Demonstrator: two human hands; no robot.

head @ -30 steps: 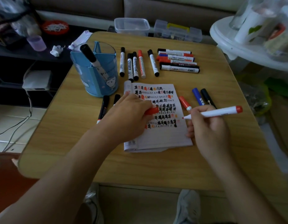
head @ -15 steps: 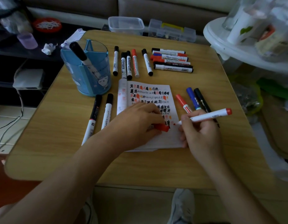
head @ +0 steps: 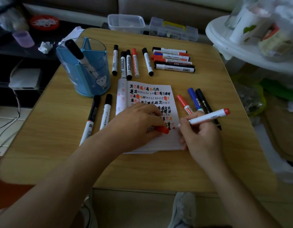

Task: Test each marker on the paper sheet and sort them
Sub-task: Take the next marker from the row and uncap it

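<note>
My right hand (head: pixel 200 135) grips an uncapped white marker with a red end (head: pixel 209 117), its tip touching the paper sheet (head: pixel 152 97) beside a small red mark. My left hand (head: pixel 135 122) rests on the paper and holds the red cap (head: pixel 163 130). The sheet is covered with black and red test scribbles. Two black-capped markers (head: pixel 99 116) lie left of the paper. A red, a blue and a black marker (head: pixel 194 100) lie to its right. Several markers in a row (head: pixel 131 62) and a stacked group (head: pixel 172 60) lie behind it.
A blue pen holder (head: pixel 88 69) with one black marker stands at the back left of the wooden table (head: pixel 60 137). Clear plastic boxes (head: pixel 126 23) sit past the far edge. A white round stand (head: pixel 250 50) crowds the right side.
The marker tip came down from above the sheet onto the paper's lower right part. My left hand slid down the sheet with the red cap, uncovering the two markers on the left.
</note>
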